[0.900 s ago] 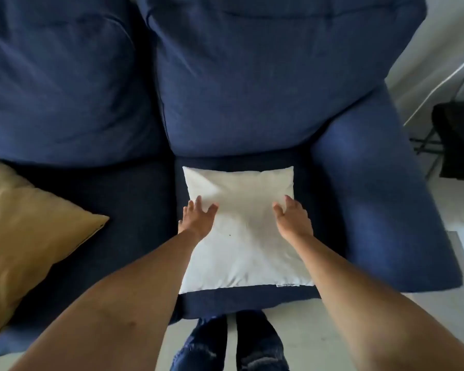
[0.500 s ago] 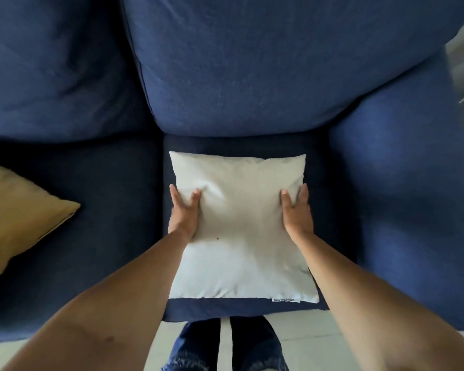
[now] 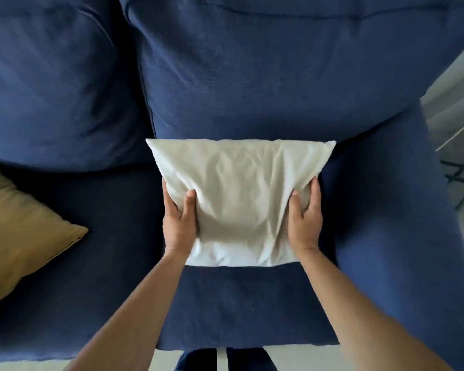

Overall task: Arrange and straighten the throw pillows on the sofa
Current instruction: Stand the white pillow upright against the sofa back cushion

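Observation:
A white throw pillow (image 3: 241, 194) sits on the right seat of the navy sofa (image 3: 241, 303), its far edge up against the back cushion (image 3: 252, 76). My left hand (image 3: 178, 223) grips its left side, thumb pressed into the top. On the opposite side my right hand (image 3: 306, 218) holds it the same way. The fabric is creased between my hands and the near edge is raised off the seat. A mustard-yellow throw pillow (image 3: 19, 231) lies on the left seat, partly cut off by the frame edge.
The sofa's right armrest (image 3: 391, 210) runs close beside the white pillow. Past it are pale floor and dark metal legs (image 3: 461, 178). A second back cushion (image 3: 51, 81) fills the upper left. My legs in jeans (image 3: 198, 360) stand at the seat's front edge.
My hands slid from the pillow's top to its two sides and closed on it. The pillow moved back toward the back cushion and its near edge lifted, creasing the fabric.

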A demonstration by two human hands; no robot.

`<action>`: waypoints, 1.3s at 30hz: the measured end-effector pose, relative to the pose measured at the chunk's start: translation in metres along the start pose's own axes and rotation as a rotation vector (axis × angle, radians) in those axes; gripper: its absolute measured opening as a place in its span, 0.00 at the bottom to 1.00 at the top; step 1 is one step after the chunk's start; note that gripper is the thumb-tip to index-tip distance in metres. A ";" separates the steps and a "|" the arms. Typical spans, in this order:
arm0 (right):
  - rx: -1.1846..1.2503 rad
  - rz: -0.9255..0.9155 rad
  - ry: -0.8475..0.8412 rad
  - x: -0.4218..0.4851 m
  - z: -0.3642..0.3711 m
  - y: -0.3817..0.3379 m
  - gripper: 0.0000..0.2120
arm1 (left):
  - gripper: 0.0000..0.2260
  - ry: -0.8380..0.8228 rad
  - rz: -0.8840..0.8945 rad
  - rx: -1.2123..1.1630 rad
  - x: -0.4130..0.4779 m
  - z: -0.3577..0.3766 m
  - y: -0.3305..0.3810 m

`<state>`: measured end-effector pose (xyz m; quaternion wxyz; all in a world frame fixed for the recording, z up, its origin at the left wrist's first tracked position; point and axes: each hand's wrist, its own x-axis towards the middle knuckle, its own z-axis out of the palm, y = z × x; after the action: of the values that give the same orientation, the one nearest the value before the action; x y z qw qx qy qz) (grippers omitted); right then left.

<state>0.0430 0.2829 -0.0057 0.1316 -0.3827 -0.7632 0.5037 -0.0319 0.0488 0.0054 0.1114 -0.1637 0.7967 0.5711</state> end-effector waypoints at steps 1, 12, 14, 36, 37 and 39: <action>0.004 -0.026 0.002 0.009 0.001 -0.007 0.29 | 0.30 -0.001 0.015 0.006 0.003 0.003 0.007; -0.119 -0.147 -0.018 0.047 0.013 -0.040 0.29 | 0.33 -0.119 0.080 0.041 0.031 0.023 0.052; -0.076 -0.178 0.029 0.049 0.019 -0.052 0.28 | 0.33 -0.087 0.130 0.021 0.033 0.024 0.066; -0.250 -0.130 0.054 0.055 0.017 -0.056 0.31 | 0.34 -0.037 0.086 0.193 0.051 0.019 0.055; -0.283 -0.132 0.081 0.052 0.019 -0.059 0.31 | 0.33 -0.036 0.084 0.200 0.051 0.015 0.057; -0.330 -0.149 0.145 0.042 0.027 -0.071 0.32 | 0.32 -0.035 0.079 0.217 0.048 0.003 0.059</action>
<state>-0.0331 0.2807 0.0364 0.1587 -0.3767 -0.8502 0.3316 -0.0991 0.0622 0.0386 0.1195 -0.1092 0.8575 0.4883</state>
